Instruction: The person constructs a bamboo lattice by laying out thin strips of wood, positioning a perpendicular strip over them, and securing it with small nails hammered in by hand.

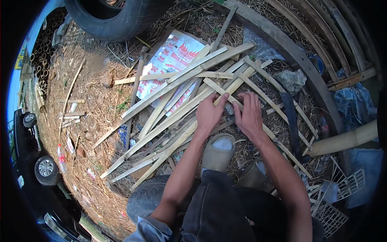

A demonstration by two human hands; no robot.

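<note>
A split bamboo strip (275,137) slants from in front of my hands down to the lower right. My left hand (209,113) is closed on it near its upper end, thumb and forefinger pinching it. Just to the right, my right hand (248,115) has bent fingers and its thumb at the same strip. The fingers hide part of it there. Ahead and to the left lies a loose pile of bamboo strips (161,95), crossing one another. A long dark tool with a flat, blade-like shape (291,117) lies right of my right hand, beside other strips.
A printed white sheet (171,58) lies under the pile. A tyre (125,22) is at the far left and a pale rock (291,80) at the right. A thick bamboo pole (346,139) and a broken plastic lattice (330,218) are at right. A parked dark car (30,189) stands left.
</note>
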